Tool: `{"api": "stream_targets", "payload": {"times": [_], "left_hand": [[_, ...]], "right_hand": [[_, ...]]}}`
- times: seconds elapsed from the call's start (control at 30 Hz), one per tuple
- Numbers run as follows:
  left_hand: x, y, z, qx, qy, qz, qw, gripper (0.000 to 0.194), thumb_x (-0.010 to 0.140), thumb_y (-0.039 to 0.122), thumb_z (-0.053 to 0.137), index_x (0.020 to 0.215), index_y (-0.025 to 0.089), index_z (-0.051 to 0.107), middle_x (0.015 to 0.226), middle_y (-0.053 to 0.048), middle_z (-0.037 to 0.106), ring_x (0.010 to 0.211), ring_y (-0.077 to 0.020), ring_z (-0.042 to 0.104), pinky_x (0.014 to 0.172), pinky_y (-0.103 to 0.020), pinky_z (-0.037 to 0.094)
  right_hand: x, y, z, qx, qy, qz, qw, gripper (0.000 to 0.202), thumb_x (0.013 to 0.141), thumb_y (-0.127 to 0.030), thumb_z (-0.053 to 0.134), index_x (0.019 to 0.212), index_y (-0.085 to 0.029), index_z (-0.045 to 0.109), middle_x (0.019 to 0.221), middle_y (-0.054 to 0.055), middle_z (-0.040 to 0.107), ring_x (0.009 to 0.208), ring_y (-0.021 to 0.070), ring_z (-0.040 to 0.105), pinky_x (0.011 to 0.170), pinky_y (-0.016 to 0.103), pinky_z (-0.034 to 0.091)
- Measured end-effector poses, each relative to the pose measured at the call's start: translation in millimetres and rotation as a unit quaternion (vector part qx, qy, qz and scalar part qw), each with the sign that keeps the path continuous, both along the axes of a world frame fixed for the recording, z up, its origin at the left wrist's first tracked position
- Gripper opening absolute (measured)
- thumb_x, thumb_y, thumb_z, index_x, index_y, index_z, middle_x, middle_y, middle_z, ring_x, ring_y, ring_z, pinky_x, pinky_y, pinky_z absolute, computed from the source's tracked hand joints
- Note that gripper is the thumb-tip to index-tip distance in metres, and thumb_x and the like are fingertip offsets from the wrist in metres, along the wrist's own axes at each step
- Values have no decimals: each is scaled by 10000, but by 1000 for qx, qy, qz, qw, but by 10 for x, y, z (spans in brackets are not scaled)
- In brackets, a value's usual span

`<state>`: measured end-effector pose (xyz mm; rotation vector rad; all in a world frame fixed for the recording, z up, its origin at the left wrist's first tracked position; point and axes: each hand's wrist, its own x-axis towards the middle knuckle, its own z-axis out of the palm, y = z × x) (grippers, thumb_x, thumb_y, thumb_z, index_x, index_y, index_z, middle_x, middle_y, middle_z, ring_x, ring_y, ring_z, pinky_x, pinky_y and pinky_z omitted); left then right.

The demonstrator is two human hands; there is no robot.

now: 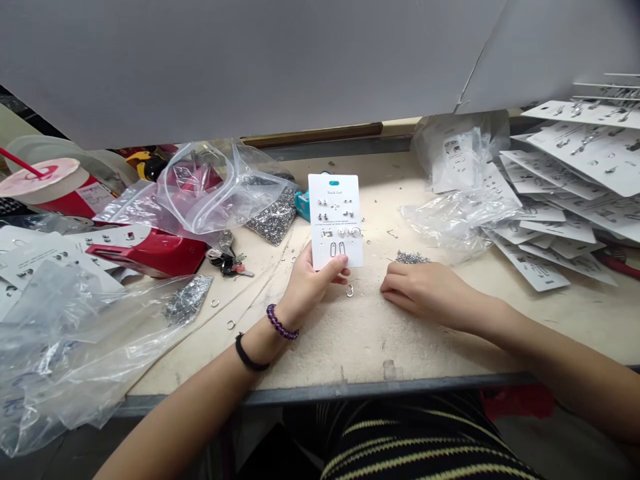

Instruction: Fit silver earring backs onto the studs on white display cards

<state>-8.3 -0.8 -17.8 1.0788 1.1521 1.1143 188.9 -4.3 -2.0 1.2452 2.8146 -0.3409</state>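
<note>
A white earring card with several pairs of small earrings stands upright at the middle of the table, its lower edge gripped by my left hand, thumb in front. Just below that hand, a small silver hoop lies on the tabletop. My right hand rests on the table to the right of the card, fingers curled together; what they hold, if anything, is hidden. Beyond its knuckles is a small pile of silver pieces.
Many earring cards are stacked at the right beside a clear bag. At the left are a bag of silver parts, a red tool, keys, a red-and-white cup and a large plastic bag.
</note>
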Motion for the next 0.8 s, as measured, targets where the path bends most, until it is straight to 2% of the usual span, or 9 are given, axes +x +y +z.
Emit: {"api": "stream_targets", "payload": {"times": [0.13, 0.23, 0.37, 0.47, 0.53, 0.67, 0.8], "left_hand": [[4, -4, 12, 0, 3, 5, 1000, 335, 690, 290, 636, 957, 143, 499, 852, -41, 594, 585, -87, 569, 507, -212, 512], [6, -8, 18, -1, 0, 6, 1000, 332, 689, 288, 636, 954, 141, 498, 855, -41, 594, 584, -86, 568, 514, -218, 511], [8, -15, 23, -1, 0, 4, 1000, 333, 683, 284, 642, 944, 141, 492, 825, -25, 582, 581, -89, 571, 514, -225, 512], [8, -22, 25, 1, 4, -1, 1000, 332, 682, 285, 645, 939, 140, 493, 801, -14, 574, 588, -96, 574, 519, -236, 513], [10, -28, 25, 4, 6, -3, 1000, 338, 682, 290, 646, 943, 138, 495, 793, -15, 575, 587, -101, 575, 519, -243, 513], [20, -47, 33, 5, 10, -9, 1000, 348, 690, 290, 639, 962, 135, 488, 811, -32, 588, 588, -105, 577, 514, -244, 516], [27, -68, 51, -1, 19, -15, 1000, 358, 705, 293, 624, 989, 133, 476, 857, -50, 598, 601, -108, 587, 514, -237, 521]], "right_hand": [[14, -32, -43, 91, -47, 69, 992, 187, 852, -128, 424, 737, -136, 571, 727, 47, 575, 553, 115, 488, 443, 269, 179], [37, -43, -50, 104, -54, 83, 990, 169, 842, -110, 425, 747, -139, 562, 724, 43, 576, 544, 118, 478, 444, 271, 166], [46, -45, -30, 59, -10, 48, 997, 161, 834, -147, 431, 755, -144, 572, 757, 38, 595, 593, 123, 511, 459, 248, 219], [31, -23, 31, 15, 89, 13, 996, 109, 790, -150, 464, 768, -160, 570, 763, 17, 603, 588, 102, 498, 502, 230, 295], [5, 9, 91, 12, 171, -19, 985, 78, 763, -144, 482, 750, -165, 556, 751, 11, 596, 584, 93, 482, 535, 225, 332], [-96, 114, 197, 95, 279, -73, 953, 76, 767, -177, 487, 711, -160, 536, 711, 25, 573, 574, 96, 452, 527, 225, 341], [-211, 202, 203, 180, 243, -71, 950, 123, 786, -217, 473, 721, -150, 553, 696, 29, 573, 535, 91, 428, 476, 227, 287]]}}
